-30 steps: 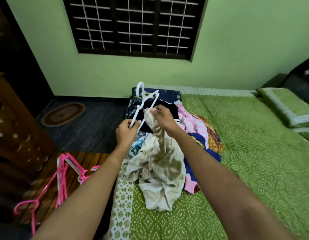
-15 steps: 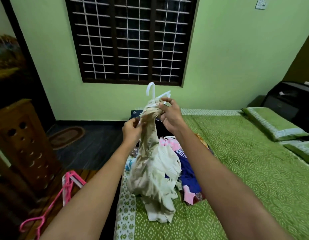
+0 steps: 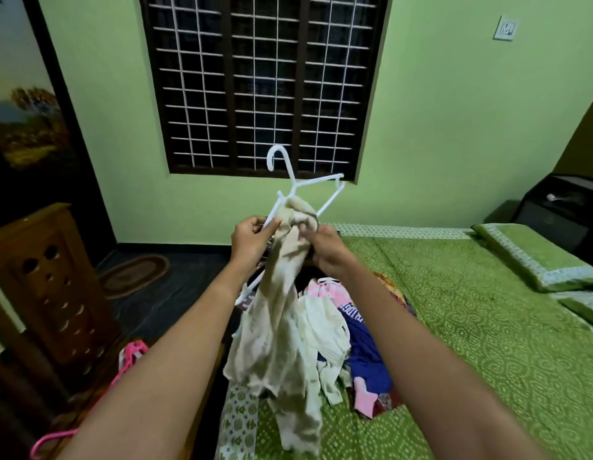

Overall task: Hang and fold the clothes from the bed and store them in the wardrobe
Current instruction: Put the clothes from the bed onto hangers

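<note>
A cream garment (image 3: 282,330) hangs bunched in the air over the bed's left edge, its top looped over a white plastic hanger (image 3: 298,190). My left hand (image 3: 252,240) grips the hanger's lower arm. My right hand (image 3: 325,250) pinches the garment's gathered top just under the hanger. Beneath them a pile of clothes (image 3: 361,346) in blue, pink and white lies on the green patterned bed (image 3: 471,343). The wardrobe is outside this view.
Pink hangers (image 3: 122,366) lie on the wooden floor at lower left beside a carved wooden cabinet (image 3: 46,283). An oval mat (image 3: 136,275) lies on the dark floor below the barred window. Green pillows (image 3: 537,260) and a black case sit at the right.
Both hands have lifted the cream garment and the white hanger up off the pile. The hanger's hook now stands higher and clear above the cloth.
</note>
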The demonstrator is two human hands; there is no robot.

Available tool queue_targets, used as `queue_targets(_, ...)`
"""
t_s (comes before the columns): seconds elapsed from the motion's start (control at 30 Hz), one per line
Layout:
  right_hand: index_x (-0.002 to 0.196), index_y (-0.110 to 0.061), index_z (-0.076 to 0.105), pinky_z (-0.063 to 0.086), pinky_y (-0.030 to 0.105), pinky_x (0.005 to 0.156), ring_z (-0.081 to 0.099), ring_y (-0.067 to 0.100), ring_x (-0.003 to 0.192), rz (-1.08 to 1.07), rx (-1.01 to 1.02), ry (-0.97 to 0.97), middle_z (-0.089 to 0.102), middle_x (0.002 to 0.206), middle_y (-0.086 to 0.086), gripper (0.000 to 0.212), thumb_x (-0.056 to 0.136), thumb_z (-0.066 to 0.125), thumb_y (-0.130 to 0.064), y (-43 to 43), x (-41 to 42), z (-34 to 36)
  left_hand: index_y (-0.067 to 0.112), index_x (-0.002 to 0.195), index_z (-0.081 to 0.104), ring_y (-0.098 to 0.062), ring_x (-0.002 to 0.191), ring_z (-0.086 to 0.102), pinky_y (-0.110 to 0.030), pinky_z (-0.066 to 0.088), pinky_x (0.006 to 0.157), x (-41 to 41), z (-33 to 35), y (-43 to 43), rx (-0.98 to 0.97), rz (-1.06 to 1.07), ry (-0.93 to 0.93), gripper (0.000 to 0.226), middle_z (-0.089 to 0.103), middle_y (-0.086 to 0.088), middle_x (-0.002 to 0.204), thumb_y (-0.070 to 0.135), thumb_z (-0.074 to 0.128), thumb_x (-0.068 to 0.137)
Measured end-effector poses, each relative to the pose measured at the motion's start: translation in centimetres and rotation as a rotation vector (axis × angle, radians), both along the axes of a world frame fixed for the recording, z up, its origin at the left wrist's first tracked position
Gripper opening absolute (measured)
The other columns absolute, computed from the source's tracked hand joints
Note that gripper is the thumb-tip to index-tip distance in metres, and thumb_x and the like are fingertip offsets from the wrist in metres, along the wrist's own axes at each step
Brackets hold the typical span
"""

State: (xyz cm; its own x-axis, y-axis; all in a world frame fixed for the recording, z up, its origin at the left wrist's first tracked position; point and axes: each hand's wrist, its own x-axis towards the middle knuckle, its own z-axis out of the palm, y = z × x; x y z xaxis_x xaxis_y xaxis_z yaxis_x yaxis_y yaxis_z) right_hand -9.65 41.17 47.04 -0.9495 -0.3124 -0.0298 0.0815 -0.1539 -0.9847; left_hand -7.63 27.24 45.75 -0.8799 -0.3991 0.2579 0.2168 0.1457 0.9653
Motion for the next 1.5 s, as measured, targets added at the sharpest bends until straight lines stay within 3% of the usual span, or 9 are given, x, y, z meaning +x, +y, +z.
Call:
queue_targets(0.2,0.088,-0.005,0.054,0.048,0.021,0.038,0.064,0.014,0.046,-0.277,-0.661,-0.205,0.068,0.065,0.008,0.023,0.101,0.040,-0.018,2.5,-2.3,5.2,0.016,0.073,0.061,0.001,0.059,0.056,-0.018,0.042,0.057,-0.4,-1.8,0.5,0.042,-0.070,-0.083,0.023,0.061,0.009,0.061,0.027,0.056,0.093)
queue_targets(0.47,0.118,0.006,0.046,0.057,0.035,0.065,0.060,0.026,0.077,-0.366,-0.756,-0.233,0.057,0.108,0.020,0.025,0.102,0.034,-0.009,3.4,-3.6,4.8,0.005,0.099,0.061,-0.013,0.065,0.056,-0.016,0.048,0.056,-0.3,-3.4,1.3,0.103,-0.123,-0.152,0.021,0.062,-0.004,0.079,0.013,0.070,0.082)
queue_targets(0.57,0.097,0.002,0.052,0.054,0.038,0.073,0.058,0.025,0.081,-0.217,-0.552,-0.280,0.057,0.097,0.017,0.031,0.103,0.034,-0.022,4.1,-3.4,2.9,0.011,0.086,0.060,-0.011,0.060,0.057,-0.019,0.048,0.056,-0.6,-3.6,1.1,0.078,-0.119,-0.162,0.020,0.062,-0.003,0.073,0.002,0.074,0.075)
queue_targets(0.7,0.115,-0.003,0.050,0.048,0.043,0.080,0.055,0.035,0.103,0.132,0.260,-0.378,0.055,0.113,0.020,0.076,0.088,0.030,-0.070,5.1,-1.6,-0.6,0.018,0.075,0.058,-0.004,0.054,0.057,-0.015,0.049,0.056,-1.2,-3.0,1.5,0.116,-0.057,-0.126,0.023,0.062,0.000,0.071,0.001,0.073,0.076)
queue_targets(0.8,0.113,-0.007,0.052,0.050,0.048,0.086,0.056,0.037,0.109,0.184,0.564,-0.334,0.055,0.123,0.019,0.070,0.077,0.057,-0.066,5.1,-0.7,-3.2,0.018,0.076,0.056,-0.010,0.059,0.055,-0.019,0.049,0.058,-1.7,-1.9,2.0,0.134,-0.042,-0.108,0.023,0.061,-0.002,0.070,0.001,0.072,0.077)
queue_targets(1.0,0.090,-0.008,0.060,0.048,0.031,0.058,0.057,0.021,0.066,-0.062,0.407,-0.158,0.062,0.080,0.009,0.004,0.090,0.057,-0.005,4.2,-1.7,-5.2,0.015,0.079,0.060,-0.012,0.063,0.053,-0.022,0.045,0.061,-2.1,-1.4,2.2,0.085,-0.033,-0.068,0.014,0.061,-0.002,0.071,0.010,0.073,0.079)
queue_targets(1.13,0.087,-0.003,0.062,0.038,0.026,0.064,0.053,0.020,0.074,-0.356,0.501,0.208,0.058,0.079,0.007,0.015,0.094,0.050,-0.009,5.3,-3.4,-2.4,0.020,0.070,0.058,-0.009,0.061,0.047,-0.020,0.038,0.057,-2.1,-2.4,1.5,0.000,0.017,-0.050,0.018,0.056,0.004,0.066,0.020,0.065,0.087)
queue_targets(1.33,0.077,-0.013,0.060,0.037,0.018,0.058,0.047,0.008,0.067,0.316,0.856,0.409,0.053,0.070,-0.003,0.015,0.092,0.058,-0.012,4.9,-2.1,1.6,0.018,0.076,0.057,-0.004,0.048,0.043,-0.020,0.035,0.048,-1.8,-2.9,2.7,-0.047,-0.136,-0.056,0.019,0.051,0.010,0.056,0.029,0.058,0.090)
queue_targets(1.5,0.099,0.009,0.064,0.047,0.028,0.075,0.058,0.014,0.074,0.228,0.562,0.386,0.065,0.082,0.012,0.021,0.086,0.065,-0.007,4.1,-2.4,1.3,0.010,0.087,0.058,-0.007,0.057,0.042,-0.018,0.033,0.052,-1.4,-2.5,4.2,-0.089,-0.248,-0.085,0.038,0.048,0.000,0.065,0.045,0.046,0.092)
